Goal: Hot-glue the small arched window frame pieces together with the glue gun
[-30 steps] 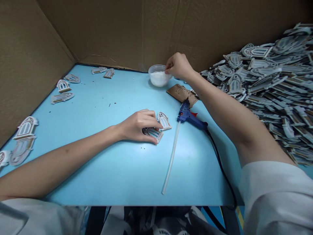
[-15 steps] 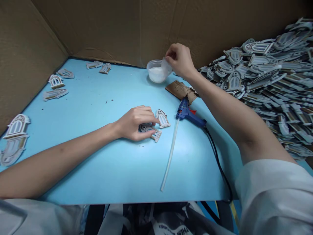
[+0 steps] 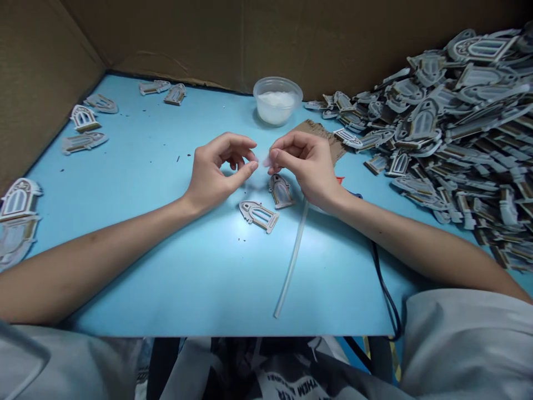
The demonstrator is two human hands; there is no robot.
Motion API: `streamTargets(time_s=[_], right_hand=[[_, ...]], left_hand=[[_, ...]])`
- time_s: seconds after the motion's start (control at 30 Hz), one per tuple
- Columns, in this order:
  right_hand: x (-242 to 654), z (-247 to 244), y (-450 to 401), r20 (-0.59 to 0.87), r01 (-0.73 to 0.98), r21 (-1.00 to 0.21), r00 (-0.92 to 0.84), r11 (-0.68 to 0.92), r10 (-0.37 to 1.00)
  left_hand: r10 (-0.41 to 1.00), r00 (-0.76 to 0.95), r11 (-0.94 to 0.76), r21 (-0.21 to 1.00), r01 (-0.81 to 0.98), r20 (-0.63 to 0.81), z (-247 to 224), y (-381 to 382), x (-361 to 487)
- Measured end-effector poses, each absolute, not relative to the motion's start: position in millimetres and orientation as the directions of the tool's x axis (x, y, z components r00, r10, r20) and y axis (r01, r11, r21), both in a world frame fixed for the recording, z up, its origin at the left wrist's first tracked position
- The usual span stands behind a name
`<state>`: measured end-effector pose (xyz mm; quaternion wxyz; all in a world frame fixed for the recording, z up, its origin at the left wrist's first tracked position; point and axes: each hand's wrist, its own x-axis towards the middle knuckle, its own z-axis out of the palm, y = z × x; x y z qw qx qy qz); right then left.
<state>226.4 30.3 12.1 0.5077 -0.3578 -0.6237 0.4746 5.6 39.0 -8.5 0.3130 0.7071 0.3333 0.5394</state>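
Note:
My right hand [image 3: 306, 164] pinches a small translucent whitish piece [image 3: 266, 161] between thumb and forefinger, over the middle of the table. Facing it from the left is my left hand [image 3: 222, 169], its thumb and fingers curved and apart, the tips close to that piece. Just below the hands lie two small arched window-shaped pieces: one white-and-brown window piece [image 3: 259, 215] and a greyer window piece [image 3: 281, 191], both flat on the table. A clear plastic bowl [image 3: 277, 86] with white contents stands behind the hands. The glue gun is mostly hidden behind my right hand and forearm.
A long glue stick [image 3: 291, 266] points toward the front edge of the blue table [image 3: 200, 289]. Torn cardboard [image 3: 316, 129] lies behind my right hand. A large heap of window pieces [image 3: 433, 119] fills the right side; several more lie left. Cardboard walls [image 3: 179, 33] enclose the back and left.
My right hand has come from the bowl to the middle, bringing the translucent piece. My left hand has lifted off the window piece. The greyer piece has shifted or turned over.

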Motion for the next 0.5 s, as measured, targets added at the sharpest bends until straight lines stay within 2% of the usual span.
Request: streamTargets(time_s=[0.17, 0.3, 0.37, 0.5], right_hand=[[228.7, 12.5, 30.8, 0.268, -0.047, -0.963, -0.281, 0.266, 0.921], [231.3, 12.7, 23.0, 0.311, 0.002, -0.943, -0.358, 0.334, 0.88], [233.4, 12.6, 16.0, 0.341, 0.049, -0.924, -0.349, 0.38, 0.873], [238.4, 7.4, 3.5, 0.473, 0.138, -0.844, -0.263, 0.518, 0.841]], left_hand=[[0.776, 0.238, -0.628, 0.754, 0.195, 0.584, -4.9, 33.2, 6.1], [0.747, 0.298, -0.654, 0.739, 0.163, 0.595, -5.9, 34.8, 5.1], [0.696, 0.32, -0.712, 0.678, 0.185, 0.643, -7.0, 33.3, 5.6], [0.545, 0.37, -0.836, 0.451, 0.312, 0.753, -6.6, 23.5, 8.4]])
